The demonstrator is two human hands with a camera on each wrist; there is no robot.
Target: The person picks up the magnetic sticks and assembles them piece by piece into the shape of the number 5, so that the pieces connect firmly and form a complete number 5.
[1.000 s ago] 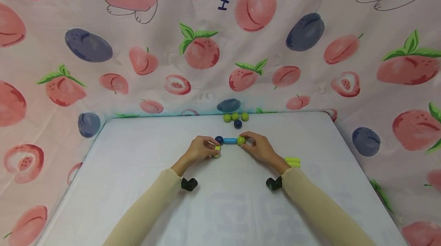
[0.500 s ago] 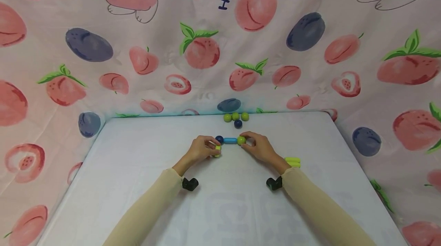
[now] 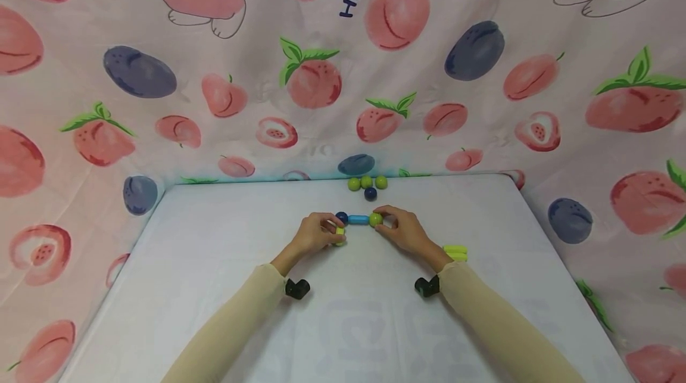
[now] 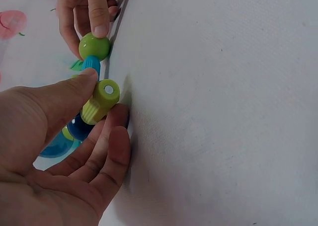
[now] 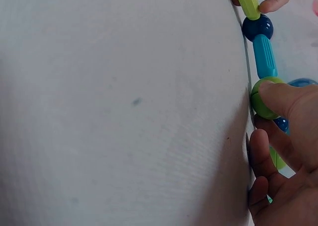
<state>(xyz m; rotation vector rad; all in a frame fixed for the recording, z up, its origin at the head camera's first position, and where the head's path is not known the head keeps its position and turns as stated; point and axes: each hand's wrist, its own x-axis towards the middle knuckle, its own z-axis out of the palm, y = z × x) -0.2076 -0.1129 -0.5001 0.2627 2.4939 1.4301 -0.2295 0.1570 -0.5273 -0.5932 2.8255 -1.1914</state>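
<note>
My left hand (image 3: 312, 233) pinches a yellow-green magnetic rod (image 4: 100, 101) between thumb and fingers; a pale round disc shows in its near end. The rod's far end meets a dark blue ball (image 5: 258, 28). From that ball a light blue rod (image 3: 358, 220) runs across to a green ball (image 4: 94, 47). My right hand (image 3: 402, 229) holds this green ball between thumb and forefinger, its other fingers loosely bent in the right wrist view. The joined pieces lie in a row, with the yellow-green rod angled toward the person's side.
Behind the hands, several green balls (image 3: 366, 181) and another dark blue ball (image 3: 370, 193) sit near the back edge of the white table (image 3: 225, 311). Yellow-green rods (image 3: 455, 252) lie beside the right wrist. A fruit-patterned cloth (image 3: 321, 13) hangs behind.
My left hand shifts very slightly to the right with the yellow-green rod. The right hand and the green ball stay in place.
</note>
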